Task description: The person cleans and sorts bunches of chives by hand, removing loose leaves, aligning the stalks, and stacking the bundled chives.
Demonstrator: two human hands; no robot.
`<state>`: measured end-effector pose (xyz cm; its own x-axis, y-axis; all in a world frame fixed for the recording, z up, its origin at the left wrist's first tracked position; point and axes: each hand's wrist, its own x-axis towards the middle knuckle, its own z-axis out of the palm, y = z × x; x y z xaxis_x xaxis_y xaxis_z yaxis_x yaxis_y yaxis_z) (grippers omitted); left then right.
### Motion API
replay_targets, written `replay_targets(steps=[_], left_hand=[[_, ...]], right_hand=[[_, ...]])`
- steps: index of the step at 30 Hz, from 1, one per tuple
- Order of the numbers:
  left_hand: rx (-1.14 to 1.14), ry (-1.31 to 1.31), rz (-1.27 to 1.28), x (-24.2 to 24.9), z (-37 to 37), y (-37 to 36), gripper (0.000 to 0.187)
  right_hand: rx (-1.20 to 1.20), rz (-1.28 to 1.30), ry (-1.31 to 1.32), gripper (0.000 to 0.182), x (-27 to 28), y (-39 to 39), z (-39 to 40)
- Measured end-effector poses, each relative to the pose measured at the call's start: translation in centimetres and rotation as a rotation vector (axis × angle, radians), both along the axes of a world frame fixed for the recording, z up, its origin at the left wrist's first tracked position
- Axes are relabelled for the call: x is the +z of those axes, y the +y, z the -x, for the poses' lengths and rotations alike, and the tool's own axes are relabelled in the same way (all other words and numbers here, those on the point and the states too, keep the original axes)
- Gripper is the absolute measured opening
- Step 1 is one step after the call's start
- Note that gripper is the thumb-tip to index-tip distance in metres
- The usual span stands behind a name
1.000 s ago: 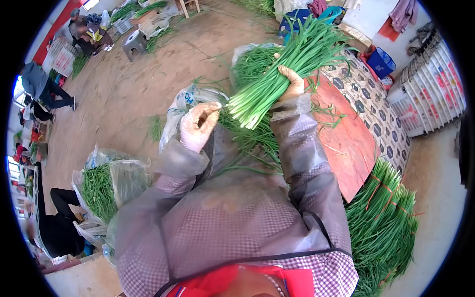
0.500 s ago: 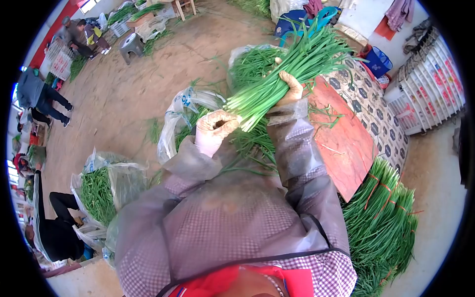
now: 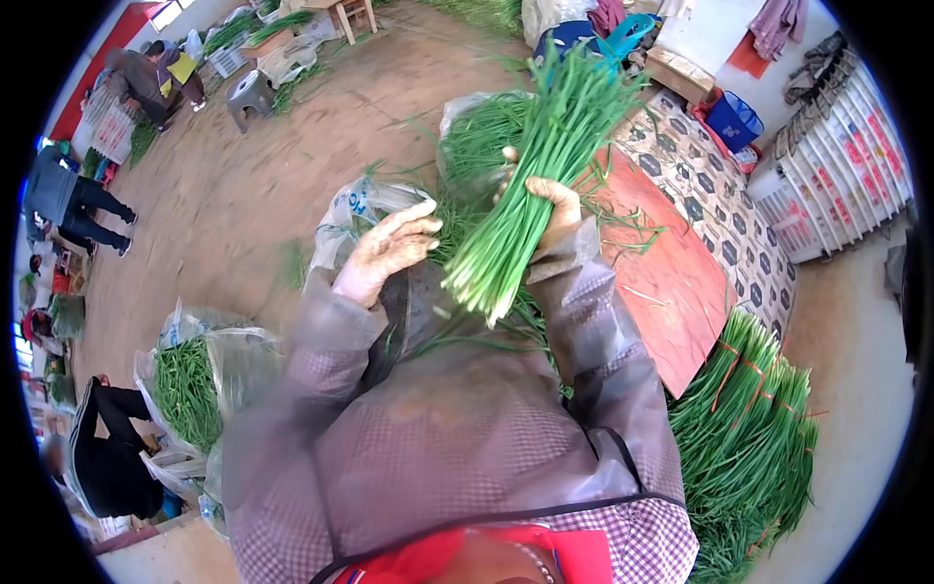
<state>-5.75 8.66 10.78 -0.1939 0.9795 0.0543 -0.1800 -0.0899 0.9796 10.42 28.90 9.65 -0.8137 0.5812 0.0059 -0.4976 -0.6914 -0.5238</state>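
A thick bundle of long green stalks [image 3: 540, 180] is gripped in my right hand [image 3: 553, 204], its pale cut ends pointing down toward my lap and its leafy tips up and to the right. My left hand [image 3: 391, 248] is apart from the bundle, to its left, fingers stretched out and holding nothing. Both hands look gloved and soiled. Behind the bundle lies an open plastic bag of loose greens [image 3: 482, 131]. Another clear bag [image 3: 341, 219] is just behind my left hand.
A red board [image 3: 662, 292] with scraps is at the right, above banded green bundles [image 3: 749, 438]. A bag of greens [image 3: 190, 389] stands at left. White crates [image 3: 837, 165], a blue basket [image 3: 735, 119] and a grey stool [image 3: 250, 95] are farther off. Several people are at the left.
My left hand has moved away from the stalk ends, leftward, and its fingers have opened. The bundle in my right hand has swung more upright, its cut ends lower.
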Motion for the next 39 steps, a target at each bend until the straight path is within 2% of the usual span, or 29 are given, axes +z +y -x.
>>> replay_targets(steps=[3,4,7,10,13,15,16,17,19,24,26,28,29,31,32,33,35,36,38,39], left_hand=[[-0.092,-0.172,0.097,-1.6,-1.4,0.5,0.075],[-0.102,-0.137,0.091,-1.8,-2.3,0.5,0.078],[-0.094,-0.182,0.08,-2.3,-4.5,0.0,0.084],[-0.088,-0.209,0.127,-2.4,-4.9,-0.2,0.086],[-0.014,-0.042,-0.001,-3.5,-4.6,0.4,0.091],[-0.006,0.205,-0.137,-3.3,-4.2,1.0,0.1],[-0.022,0.707,0.085,-3.9,-2.4,0.9,0.113],[-0.02,0.706,0.086,-4.9,-2.4,0.7,0.113],[0.203,1.232,0.249,-5.5,-2.9,0.4,0.122],[0.109,1.359,0.305,-3.7,-2.9,0.5,0.125],[0.08,1.399,0.308,-2.2,-2.6,0.5,0.124],[-0.047,1.295,0.237,-0.5,-1.2,0.3,0.119],[-0.061,1.196,0.235,0.7,-0.5,0.0,0.1],[0.046,1.037,0.185,1.5,1.0,-0.2,0.067],[0.173,0.738,0.069,1.0,0.9,-0.1,0.045],[0.25,0.642,0.064,0.7,1.3,0.2,0.037],[0.385,0.475,-0.059,0.5,1.5,1.4,0.032],[0.386,0.475,-0.059,0.9,1.6,1.7,0.032],[0.44,0.988,-0.05,1.7,1.9,2.3,0.023],[0.441,0.987,-0.051,1.3,2.2,2.9,0.023]], right_hand=[[0.179,0.023,-0.134,0.054,-0.6,-3.3,-0.4],[0.144,-0.035,-0.08,0.061,-1.0,-5.2,-0.5],[0.31,-0.119,-0.134,0.057,-4.0,-8.0,-0.9],[0.342,0.007,-0.111,0.053,-3.6,-9.3,-1.0],[0.3,-0.058,-0.177,0.052,-2.6,-9.4,-0.7],[0.276,-0.087,-0.181,0.051,-3.8,-9.4,-0.2],[0.287,-0.102,-0.183,0.051,-4.3,-9.5,-0.1],[0.297,-0.116,-0.186,0.051,-4.5,-9.5,0.0],[0.335,-0.116,-0.231,0.053,-4.4,-9.5,0.2],[0.265,-0.231,-0.302,0.045,-5.3,-9.5,0.9],[0.29,-0.184,-0.276,0.046,-5.0,-9.4,1.0],[0.331,-0.132,-0.249,0.049,-4.9,-9.3,0.8],[0.332,-0.132,-0.249,0.049,-4.9,-9.2,0.9],[0.314,-0.179,-0.191,0.049,-4.9,-9.1,1.1],[0.315,-0.176,-0.192,0.049,-4.9,-9.2,1.1],[0.313,-0.161,-0.214,0.052,-4.8,-9.4,1.1],[0.307,-0.134,-0.259,0.058,-4.7,-9.6,1.1],[0.309,-0.134,-0.259,0.058,-4.9,-9.5,1.1],[0.318,-0.157,-0.265,0.06,-5.4,-9.4,1.2],[0.319,-0.159,-0.265,0.06,-5.2,-9.4,1.2]])
